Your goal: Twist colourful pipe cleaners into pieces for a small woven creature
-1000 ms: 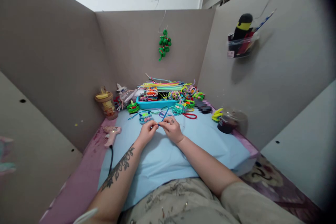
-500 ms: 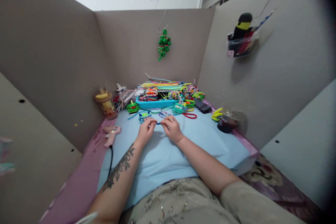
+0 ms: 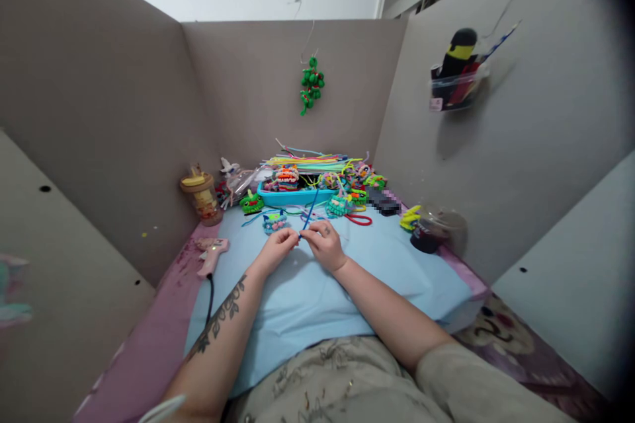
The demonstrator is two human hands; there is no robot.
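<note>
A thin blue pipe cleaner [image 3: 311, 209] is pinched between my two hands over the light blue cloth [image 3: 317, 297]. Its long end sticks up and away, slanting to the right. The fingers of my left hand [image 3: 278, 250] are closed at its lower end. My right hand [image 3: 323, 244] grips it with thumb and fingertips just beside the left. Directly behind my left hand sits a small blue fuzzy figure [image 3: 275, 222] with pointed ears. A teal fuzzy figure [image 3: 340, 203] and a red looped pipe cleaner [image 3: 359, 219] lie beyond my right hand.
A turquoise tray [image 3: 297, 197] holds colourful figures, with bundled pipe cleaners [image 3: 312, 162] behind it. On the left are a pink glue gun [image 3: 214, 256] with a black cord and a lidded cup [image 3: 202, 197]. A dark drink cup [image 3: 427, 231] stands right. Grey panels enclose the table.
My hands have come closer together, and the left has turned slightly. The blue pipe cleaner, earlier a short stretch between the fingers, now has a long end pointing up and away.
</note>
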